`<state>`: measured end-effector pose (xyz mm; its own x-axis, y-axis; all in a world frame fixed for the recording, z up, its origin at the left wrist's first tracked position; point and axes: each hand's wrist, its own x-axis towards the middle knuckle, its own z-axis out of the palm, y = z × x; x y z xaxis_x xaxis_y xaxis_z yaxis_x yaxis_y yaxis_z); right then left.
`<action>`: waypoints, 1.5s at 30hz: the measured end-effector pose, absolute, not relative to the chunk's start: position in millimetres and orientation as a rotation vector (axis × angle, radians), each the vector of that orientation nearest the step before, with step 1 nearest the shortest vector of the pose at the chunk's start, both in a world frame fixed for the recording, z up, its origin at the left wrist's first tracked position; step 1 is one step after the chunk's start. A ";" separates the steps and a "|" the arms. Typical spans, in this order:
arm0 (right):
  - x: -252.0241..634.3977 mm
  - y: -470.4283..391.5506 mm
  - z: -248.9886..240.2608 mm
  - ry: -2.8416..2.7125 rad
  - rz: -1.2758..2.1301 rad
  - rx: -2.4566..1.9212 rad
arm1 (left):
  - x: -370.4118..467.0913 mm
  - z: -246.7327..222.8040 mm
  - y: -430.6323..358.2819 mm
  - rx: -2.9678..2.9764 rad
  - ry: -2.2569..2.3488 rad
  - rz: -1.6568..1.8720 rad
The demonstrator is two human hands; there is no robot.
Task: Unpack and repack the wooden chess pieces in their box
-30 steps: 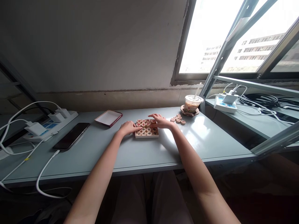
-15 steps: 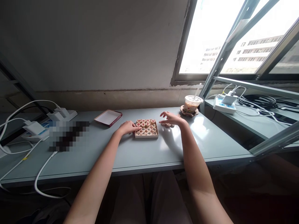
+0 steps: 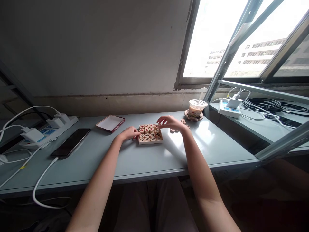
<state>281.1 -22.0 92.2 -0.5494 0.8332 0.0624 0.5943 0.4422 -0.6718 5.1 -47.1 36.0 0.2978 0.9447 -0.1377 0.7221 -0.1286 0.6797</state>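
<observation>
Right hand (image 3: 170, 122) partly hides loose pieces (image 3: 183, 122); cup print (image 3: 194, 113) too small to read.

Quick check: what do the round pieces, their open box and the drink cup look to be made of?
Round pieces: probably wood, matte; they look pale tan.
Open box: likely cardboard, dull finish; its walls look thin and pale.
Drink cup: likely clear, glossy plastic; its contents show through.

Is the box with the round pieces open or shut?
Open: the box has no cover over it, and round pieces show inside.
</observation>
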 end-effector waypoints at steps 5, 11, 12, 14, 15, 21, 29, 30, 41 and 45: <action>268.7 -22.8 86.9 -2.407 0.937 -1.263 | 5.4 37.7 -49.1 1.896 1.491 0.455; 267.1 -20.0 81.0 -2.478 0.763 -1.265 | 5.6 39.0 -50.3 1.880 1.491 0.466; 267.1 -20.1 80.7 -2.486 0.740 -1.265 | 6.0 39.5 -50.8 1.872 1.500 0.467; 267.0 -20.8 81.0 -2.501 0.715 -1.268 | 6.8 40.7 -52.1 1.861 1.523 0.472; 267.1 -21.4 81.7 -2.504 0.717 -1.276 | 7.3 41.3 -52.8 1.857 1.534 0.475; 273.2 -21.9 88.3 -2.463 0.760 -1.310 | 8.5 41.9 -53.3 1.871 1.557 0.476; 290.8 8.0 48.4 -2.032 -0.015 -2.084 | 9.5 41.8 -51.6 1.908 1.540 0.418; 293.2 10.8 43.1 -1.982 0.021 -2.171 | 9.5 42.2 -51.8 1.909 1.533 0.408; 293.3 13.9 38.7 -2.213 0.235 -1.960 | 7.0 34.8 -46.4 1.879 1.550 0.458; 284.3 9.8 46.7 -2.334 0.340 -1.831 | 8.3 31.5 -43.1 1.844 1.614 0.495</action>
<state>284.3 9.8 46.7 -0.2407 0.9704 -0.0176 0.9352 0.2270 -0.2719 8.3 -43.1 31.5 0.1790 0.9761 -0.1229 0.7392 -0.0509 0.6716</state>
